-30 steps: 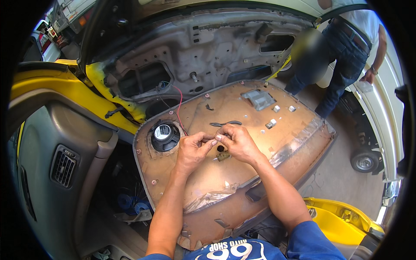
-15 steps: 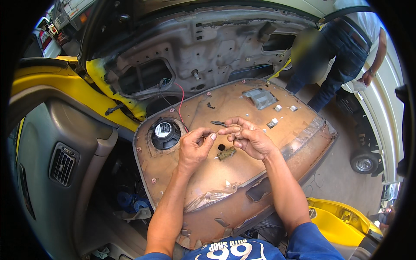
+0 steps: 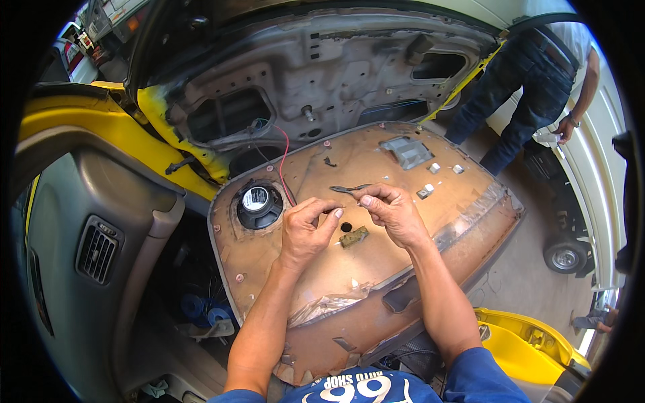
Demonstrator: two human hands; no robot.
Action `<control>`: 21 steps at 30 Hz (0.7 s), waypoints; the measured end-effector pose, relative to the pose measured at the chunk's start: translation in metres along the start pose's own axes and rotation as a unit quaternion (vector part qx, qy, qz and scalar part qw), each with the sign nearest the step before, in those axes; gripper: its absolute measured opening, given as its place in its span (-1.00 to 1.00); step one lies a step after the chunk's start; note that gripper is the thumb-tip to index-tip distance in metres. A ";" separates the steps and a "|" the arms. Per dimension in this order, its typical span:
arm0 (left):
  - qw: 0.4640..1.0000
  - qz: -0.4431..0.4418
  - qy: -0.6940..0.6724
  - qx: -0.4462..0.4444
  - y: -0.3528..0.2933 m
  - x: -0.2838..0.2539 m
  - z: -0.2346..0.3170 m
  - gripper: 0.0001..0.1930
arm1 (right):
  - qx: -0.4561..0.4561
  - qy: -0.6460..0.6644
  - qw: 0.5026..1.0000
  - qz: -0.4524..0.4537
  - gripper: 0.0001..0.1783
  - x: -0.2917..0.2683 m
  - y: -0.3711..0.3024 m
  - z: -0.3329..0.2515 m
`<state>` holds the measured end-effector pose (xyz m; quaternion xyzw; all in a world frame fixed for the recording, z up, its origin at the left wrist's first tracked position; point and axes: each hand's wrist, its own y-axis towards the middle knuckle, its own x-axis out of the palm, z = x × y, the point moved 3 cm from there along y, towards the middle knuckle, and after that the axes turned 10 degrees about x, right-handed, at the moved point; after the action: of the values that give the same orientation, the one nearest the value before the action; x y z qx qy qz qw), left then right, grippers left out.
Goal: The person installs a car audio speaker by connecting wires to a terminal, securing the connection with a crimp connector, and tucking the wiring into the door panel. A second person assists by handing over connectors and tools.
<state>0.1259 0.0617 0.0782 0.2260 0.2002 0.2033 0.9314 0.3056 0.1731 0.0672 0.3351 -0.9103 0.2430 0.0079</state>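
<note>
My left hand (image 3: 308,232) is closed, thumb against index finger, above the bare brown back of a door trim panel (image 3: 309,269). Just across from it, my right hand (image 3: 398,216) pinches thumb and index together. Whatever either hand grips is too small to make out. Pliers (image 3: 346,190) with dark jaws lie on the panel past my fingertips, their handles partly behind my right hand. Between my wrists is a round hole, with a greenish-brown lump (image 3: 354,237) beside it. A round speaker (image 3: 259,206) is set in the panel left of my left hand.
Behind the panel stands the stripped metal door (image 3: 289,87), with a red wire (image 3: 285,151) running down from it. Small white clips (image 3: 435,167) and a grey recessed plate (image 3: 407,153) sit on the panel's far right. Another person (image 3: 537,80) stands beyond. The dashboard (image 3: 101,215) is at left.
My right hand's fingers, spread and loosely curled before, have drawn together into a pinch. My left hand stays almost in place. The other person's lowered hand has shifted slightly.
</note>
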 end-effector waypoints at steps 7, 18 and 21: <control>0.998 0.015 0.042 0.037 0.001 0.000 0.002 -0.92 | -0.056 -0.012 0.996 0.065 -0.77 0.016 -0.004 -0.004; 0.996 -0.084 0.014 -0.008 0.004 -0.006 -0.001 -0.87 | -0.359 -0.369 0.857 0.023 -0.74 0.029 -0.014 -0.021; 0.993 -0.107 -0.006 -0.044 0.002 -0.008 -0.006 -0.86 | -0.341 -0.417 0.842 0.035 -0.75 0.030 -0.014 -0.019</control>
<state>0.1158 0.0618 0.0767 0.1633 0.2087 0.1092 0.9580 0.2881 0.1543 0.0958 0.3491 -0.8640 -0.2455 -0.2670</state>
